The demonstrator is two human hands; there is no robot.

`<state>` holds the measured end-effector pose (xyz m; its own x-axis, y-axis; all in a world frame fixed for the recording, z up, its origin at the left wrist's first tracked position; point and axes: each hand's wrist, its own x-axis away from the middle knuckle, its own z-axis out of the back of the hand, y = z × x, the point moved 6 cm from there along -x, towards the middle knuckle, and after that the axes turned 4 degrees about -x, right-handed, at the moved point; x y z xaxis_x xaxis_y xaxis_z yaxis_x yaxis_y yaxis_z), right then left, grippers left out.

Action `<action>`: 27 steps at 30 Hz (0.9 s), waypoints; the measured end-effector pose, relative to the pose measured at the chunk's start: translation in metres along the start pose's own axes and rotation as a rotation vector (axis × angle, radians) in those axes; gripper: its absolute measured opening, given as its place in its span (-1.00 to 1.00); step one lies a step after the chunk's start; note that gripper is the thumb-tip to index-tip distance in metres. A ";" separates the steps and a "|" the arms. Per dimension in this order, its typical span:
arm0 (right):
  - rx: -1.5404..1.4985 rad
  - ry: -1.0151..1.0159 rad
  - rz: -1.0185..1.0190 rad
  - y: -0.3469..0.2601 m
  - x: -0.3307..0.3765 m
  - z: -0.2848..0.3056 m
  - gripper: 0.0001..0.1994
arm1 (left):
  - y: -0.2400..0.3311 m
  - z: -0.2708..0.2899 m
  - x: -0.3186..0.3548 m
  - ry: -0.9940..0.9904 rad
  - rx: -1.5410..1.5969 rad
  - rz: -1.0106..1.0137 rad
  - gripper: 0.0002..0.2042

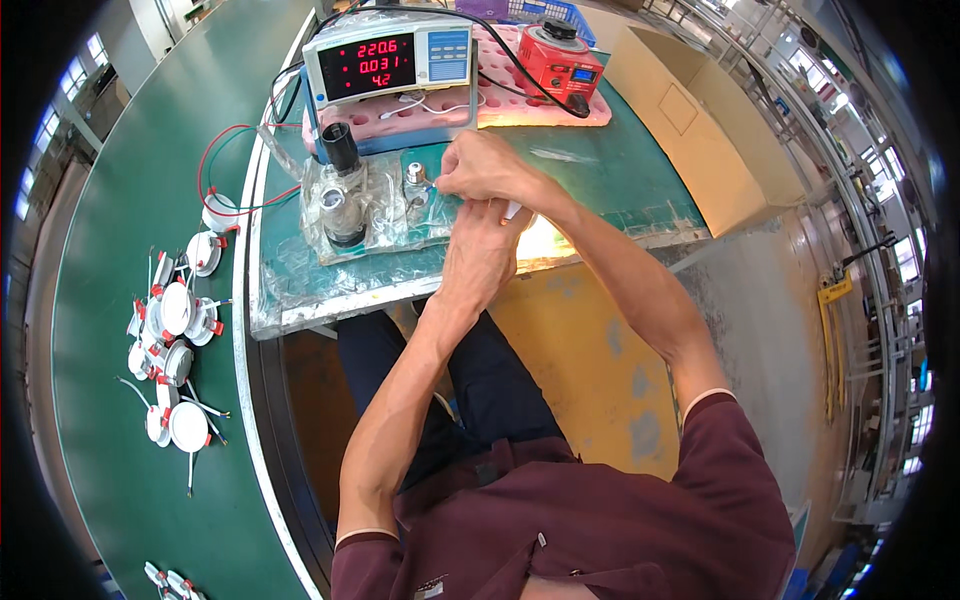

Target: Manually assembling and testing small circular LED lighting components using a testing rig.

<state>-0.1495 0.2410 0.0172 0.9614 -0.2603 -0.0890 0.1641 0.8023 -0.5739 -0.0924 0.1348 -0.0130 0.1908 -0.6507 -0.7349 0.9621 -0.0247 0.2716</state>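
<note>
My left hand (482, 245) is closed at the bench's front edge around a lit lamp (545, 243). Mostly the lamp's bright glow shows beside the fingers; its body is largely hidden. Just beyond it, my right hand (488, 168) pinches with its fingertips close to a small metal-topped post (415, 175). What sits in that pinch is too small to make out. Left of the post, a black cylinder (340, 148) and a clear-sided round fitting (342, 215) stand on a plastic-wrapped base.
A meter with red digits (390, 62) and a red dial-topped power unit (560, 65) stand on pink foam (500, 105) behind. An open cardboard box (720, 140) is at right. Several white round downlights (178, 308) with wires lie on the green conveyor belt (120, 230) at left.
</note>
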 end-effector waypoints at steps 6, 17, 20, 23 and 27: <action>-0.026 -0.002 -0.045 0.001 0.002 -0.001 -0.76 | 0.001 -0.003 0.001 -0.065 -0.075 0.008 -0.63; 0.014 -0.002 -0.071 -0.012 -0.001 0.004 -0.78 | -0.002 0.003 0.000 0.007 0.021 0.029 -0.63; 0.017 -0.020 -0.084 -0.013 -0.001 0.004 -0.79 | -0.002 0.004 0.000 0.030 0.050 0.038 -0.61; 0.017 -0.027 -0.097 -0.013 -0.001 0.004 -0.79 | -0.001 0.006 0.000 0.037 0.063 0.036 -0.61; 0.035 -0.037 -0.102 -0.014 -0.001 0.003 -0.79 | -0.001 0.007 0.001 0.030 0.067 0.044 -0.64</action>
<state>-0.1521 0.2314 0.0279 0.9466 -0.3223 -0.0010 0.2686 0.7908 -0.5500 -0.0945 0.1291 -0.0099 0.2391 -0.6291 -0.7396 0.9377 -0.0481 0.3440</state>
